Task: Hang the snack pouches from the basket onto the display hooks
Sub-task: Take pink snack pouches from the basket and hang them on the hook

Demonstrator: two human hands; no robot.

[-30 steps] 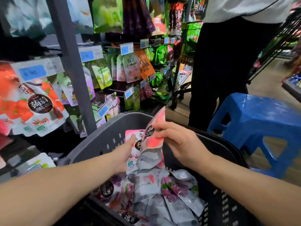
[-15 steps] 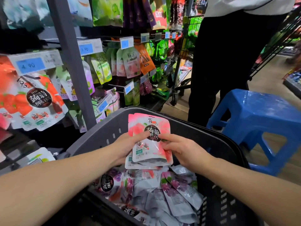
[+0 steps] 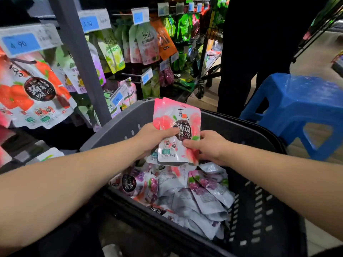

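While held above the basket (image 3: 118,130), two pink pouches (image 3: 182,130) are pinched by the left hand (image 3: 155,138) and right hand (image 3: 207,145), fingers clamped on them

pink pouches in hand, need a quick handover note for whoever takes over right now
Left hand holds a stack of at least two pink pouches upright over the basket, thumb on the front.
Right hand pinches the front pouch's lower right edge.
Many purple pouches lie loose in the basket.
Done: the pink pouches are lifted clear of the pile.
Left: none of them is on a hook yet; hang them on the display rack to the left, then the rest.
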